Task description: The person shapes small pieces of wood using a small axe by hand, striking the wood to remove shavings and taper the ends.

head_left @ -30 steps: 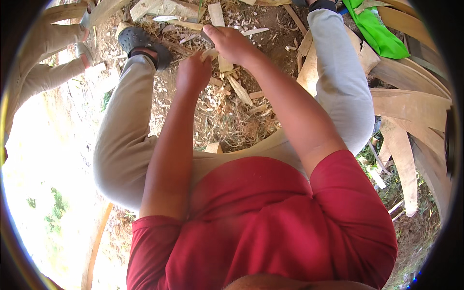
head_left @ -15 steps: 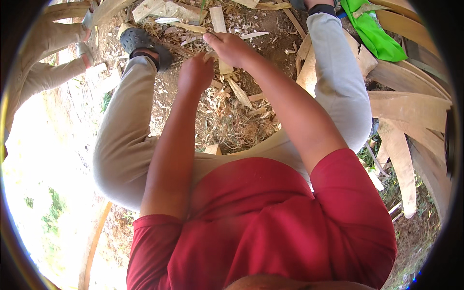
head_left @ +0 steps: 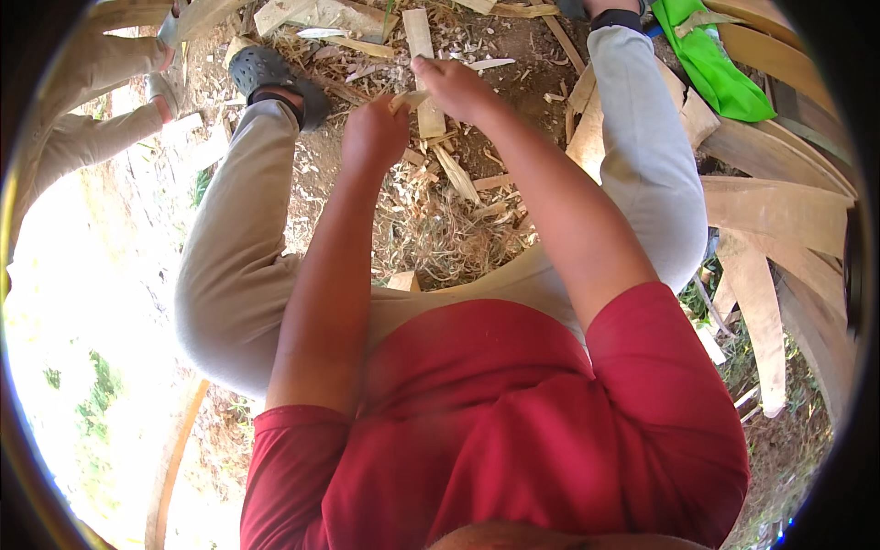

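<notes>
Between the two bent legs (head_left: 646,151) of the seated person, the left hand (head_left: 376,133) and the right hand (head_left: 456,90) were positioned close together above the ground (head_left: 532,69). The pale wood piece (head_left: 409,100) was located in the gap between them, projecting from the thumb side of the left hand toward the right hand.

Left fingers: curled closed around the wood piece. Right fingers: folded inward, thumb extended forward. Whether the right hand gripped a tool or the far part of the wood piece could not be told, as the hand covered the area.

Work status, judged from the material present: wood shavings (head_left: 431,220) and chips covered the ground below the hands, which indicated that cutting was well under way. The final form of the wood piece could not be assessed; most of it was hidden in the grip, so the amount of cutting left was not determinable. A flat wood strip (head_left: 418,35) lay beyond the hands, and a small wood block (head_left: 403,281) lay near the person's lap. Curved wood slats (head_left: 779,203) were stacked at the right.

Containers: the only candidate was a bright green sheet or bag (head_left: 724,81) beside the slats. Its type and any contents could not be confirmed.
</notes>
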A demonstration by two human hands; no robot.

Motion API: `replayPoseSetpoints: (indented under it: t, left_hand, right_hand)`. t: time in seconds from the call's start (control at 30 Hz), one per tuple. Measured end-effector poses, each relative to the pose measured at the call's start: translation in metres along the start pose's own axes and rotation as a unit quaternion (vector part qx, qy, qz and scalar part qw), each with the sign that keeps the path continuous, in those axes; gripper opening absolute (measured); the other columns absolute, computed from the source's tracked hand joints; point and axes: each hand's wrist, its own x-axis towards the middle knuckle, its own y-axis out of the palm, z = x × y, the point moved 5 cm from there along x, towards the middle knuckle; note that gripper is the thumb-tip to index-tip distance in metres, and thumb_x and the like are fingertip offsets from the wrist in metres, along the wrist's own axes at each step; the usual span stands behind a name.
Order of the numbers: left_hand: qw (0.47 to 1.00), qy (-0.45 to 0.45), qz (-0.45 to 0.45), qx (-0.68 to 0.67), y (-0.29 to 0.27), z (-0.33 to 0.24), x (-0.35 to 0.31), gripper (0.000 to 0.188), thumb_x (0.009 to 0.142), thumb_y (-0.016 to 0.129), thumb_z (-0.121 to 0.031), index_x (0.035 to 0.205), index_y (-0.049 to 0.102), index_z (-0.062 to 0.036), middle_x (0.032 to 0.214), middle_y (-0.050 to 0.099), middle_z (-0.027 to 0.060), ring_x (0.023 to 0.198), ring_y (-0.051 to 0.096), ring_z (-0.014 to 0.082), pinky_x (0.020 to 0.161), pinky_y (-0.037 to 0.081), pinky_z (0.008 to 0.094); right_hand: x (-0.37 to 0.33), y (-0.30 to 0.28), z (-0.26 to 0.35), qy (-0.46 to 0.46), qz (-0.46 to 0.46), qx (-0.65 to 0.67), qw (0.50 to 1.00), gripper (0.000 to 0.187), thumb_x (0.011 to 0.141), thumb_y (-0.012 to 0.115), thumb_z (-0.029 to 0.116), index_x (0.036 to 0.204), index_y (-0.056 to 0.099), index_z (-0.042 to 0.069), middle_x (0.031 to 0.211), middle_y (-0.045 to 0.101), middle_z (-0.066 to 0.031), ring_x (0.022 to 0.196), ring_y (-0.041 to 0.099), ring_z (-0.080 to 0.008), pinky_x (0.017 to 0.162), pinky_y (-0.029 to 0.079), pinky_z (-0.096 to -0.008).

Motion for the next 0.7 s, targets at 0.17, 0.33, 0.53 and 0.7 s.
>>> replayPoseSetpoints:
  t: [0.17,0.33,0.53,0.7]
  left_hand:
    - [1.000,0.017,0.000,0.018,0.000,-0.001,0.003,0.031,0.099,0.064,-0.030,0.110,0.074,-0.0026,0.091,0.075,0.0229,0.086,0.074,0.0410,0.081,0.058,0.0517]
    - [0.999,0.020,0.015,0.025,-0.005,-0.006,0.001,0.031,0.100,0.063,-0.030,0.109,0.074,-0.0027,0.092,0.075,0.0224,0.087,0.074,0.0405,0.082,0.058,0.0511]
    - [0.999,0.017,-0.002,0.034,-0.004,-0.008,0.006,0.032,0.100,0.061,-0.030,0.108,0.075,-0.0023,0.089,0.075,0.0222,0.085,0.075,0.0394,0.081,0.059,0.0511]
    - [1.000,0.003,0.004,-0.018,-0.008,0.005,0.009,0.035,0.099,0.061,-0.029,0.116,0.075,-0.0014,0.095,0.075,0.0265,0.087,0.075,0.0405,0.080,0.059,0.0492]
  right_hand:
    - [-0.003,-0.019,0.015,-0.061,-0.027,0.051,0.996,0.074,0.112,0.021,0.060,0.155,0.050,0.008,0.146,0.061,-0.0238,0.136,0.058,-0.0388,0.117,0.044,-0.0529]
    - [-0.008,-0.005,0.023,-0.050,0.028,0.026,0.998,0.074,0.112,0.022,0.060,0.153,0.053,0.008,0.139,0.064,-0.0251,0.134,0.060,-0.0381,0.115,0.046,-0.0505]
    - [0.020,0.007,-0.032,-0.052,-0.023,0.024,0.998,0.074,0.110,0.024,0.065,0.136,0.063,0.008,0.076,0.059,-0.0098,0.071,0.063,-0.0217,0.074,0.055,-0.0403]
    - [-0.002,-0.020,-0.001,-0.053,-0.001,0.247,0.968,0.060,0.111,0.036,0.060,0.125,0.061,0.007,0.057,0.040,0.0061,0.045,0.038,-0.0098,0.047,0.036,-0.0296]
